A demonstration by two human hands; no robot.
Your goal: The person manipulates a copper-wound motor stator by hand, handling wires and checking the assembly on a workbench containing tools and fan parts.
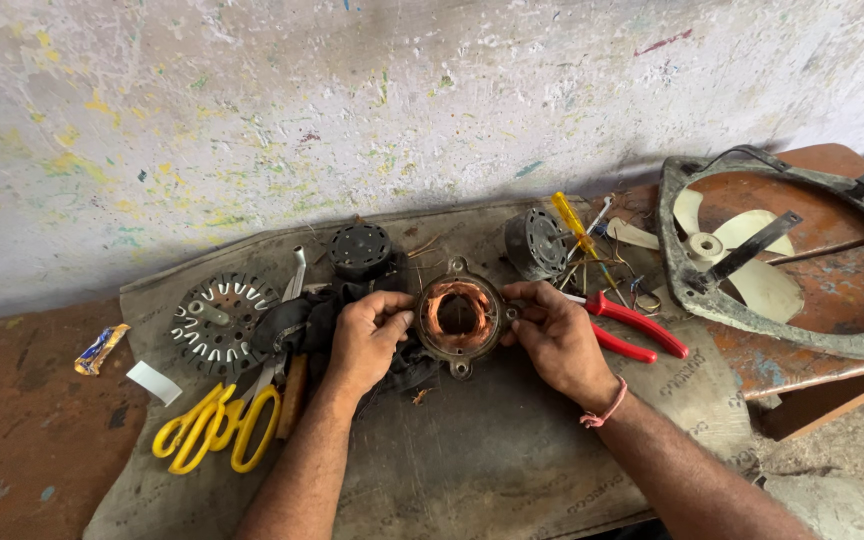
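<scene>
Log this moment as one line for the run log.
left hand: grips stator left rim | right hand: grips right rim | stator: copper windings, on mat | nearby: yellow scissors, red pliers

One head-worn camera looks steeply down and forward from just above the person's arms. It faces a paint-flecked wall (352, 100) that fills the upper half of the view. The grey mat (492, 450) runs across the middle, close below the lens. Both forearms enter from the bottom edge. The fan frame (782, 320) is cut off at the right edge.
</scene>
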